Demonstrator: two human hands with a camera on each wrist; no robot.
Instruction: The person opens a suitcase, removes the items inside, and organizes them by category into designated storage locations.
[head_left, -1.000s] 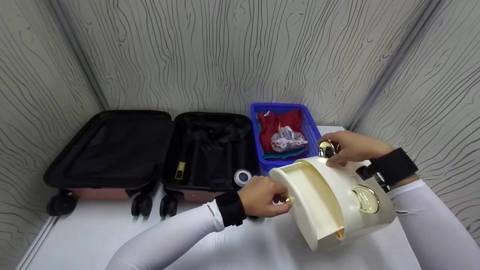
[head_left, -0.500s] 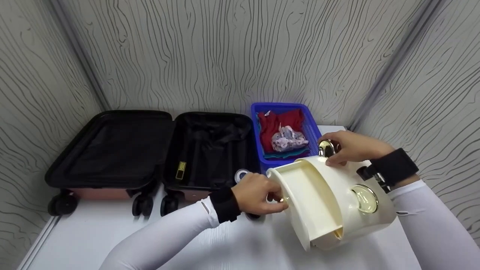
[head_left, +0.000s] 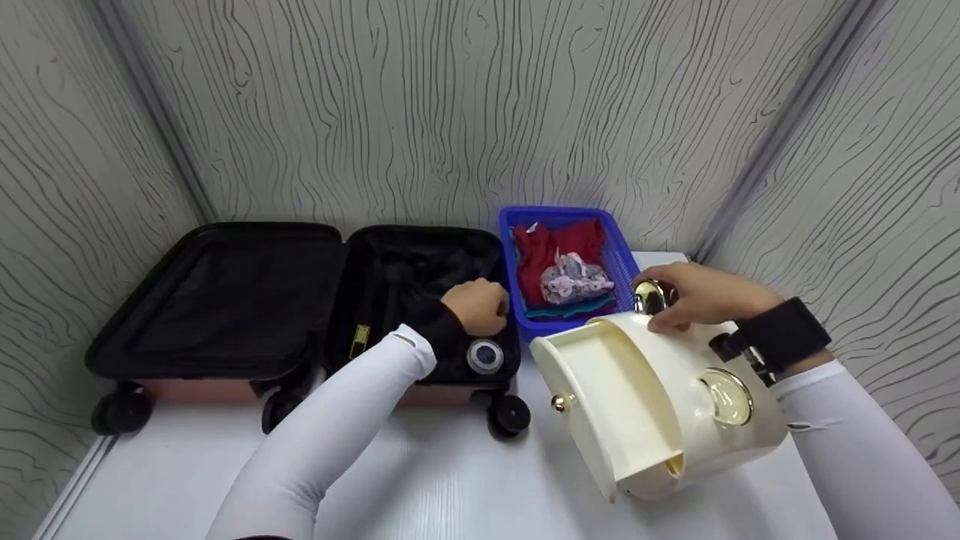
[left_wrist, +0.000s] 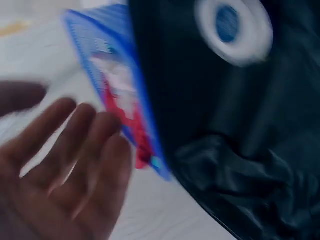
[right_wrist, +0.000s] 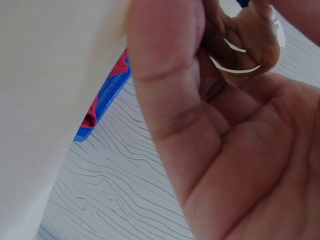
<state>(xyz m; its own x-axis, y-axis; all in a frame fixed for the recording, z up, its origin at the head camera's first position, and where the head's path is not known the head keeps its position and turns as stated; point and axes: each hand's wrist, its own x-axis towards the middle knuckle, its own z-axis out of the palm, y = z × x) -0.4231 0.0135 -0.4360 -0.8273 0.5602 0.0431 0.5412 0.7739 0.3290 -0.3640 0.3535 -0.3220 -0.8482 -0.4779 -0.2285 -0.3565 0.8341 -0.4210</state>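
My right hand (head_left: 705, 294) grips the shiny gold handle (head_left: 651, 297) on top of a cream storage box (head_left: 712, 352). The box lies tilted on the white table, its drawer (head_left: 622, 397) pulled partly out and a gold knob (head_left: 560, 403) on the drawer front. In the right wrist view, the fingers (right_wrist: 167, 85) curl round the shiny part. My left hand (head_left: 478, 307) hovers over the right half of an open black-lined suitcase (head_left: 420, 262), holding nothing. Loosely bent fingers (left_wrist: 107, 165) show in the left wrist view, blurred. Near it, a round white item with a blue centre (head_left: 485, 356) lies in the suitcase.
A blue basket (head_left: 626, 259) stands behind the box, beside the suitcase, with red cloth (head_left: 534, 259) and a clear bag of small patterned things (head_left: 576, 279) in it. The suitcase's other half (head_left: 225, 300) lies at left. Black wheels (head_left: 510, 415) stick out in front. Patterned walls enclose the table.
My left hand pulled the drawer slightly further out, let go of the knob, and moved up and left over the suitcase. My right hand has kept its grip on the handle.
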